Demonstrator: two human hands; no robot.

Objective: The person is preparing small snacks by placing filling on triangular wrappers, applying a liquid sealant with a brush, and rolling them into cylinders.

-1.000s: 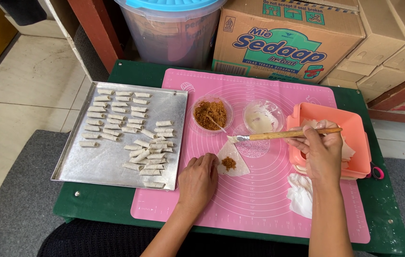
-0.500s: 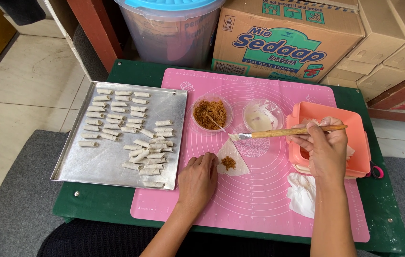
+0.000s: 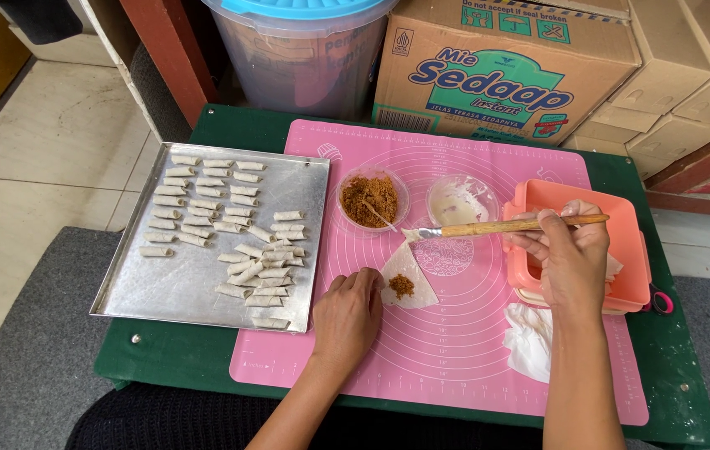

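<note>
A small triangular wrapper (image 3: 409,279) with a dab of brown filling lies on the pink mat (image 3: 455,358). My left hand (image 3: 349,317) rests flat on the mat, its fingertips touching the wrapper's left edge. My right hand (image 3: 567,254) holds a wooden-handled brush (image 3: 505,227) level, its bristles at the wrapper's top corner, just below a clear bowl of white paste (image 3: 461,200). A clear bowl of brown filling (image 3: 370,200) with a spoon stands to the left of the paste bowl.
A metal tray (image 3: 171,292) with several small rolled pieces sits at left. An orange box (image 3: 630,250) of wrappers is at right, a white cloth (image 3: 530,337) below it. Cardboard boxes (image 3: 505,71) and a lidded plastic tub (image 3: 305,50) stand behind the green table (image 3: 672,400).
The brush tip has moved slightly down and left, from the paste bowl's edge to the wrapper's top corner. My left hand stays on the wrapper's edge.
</note>
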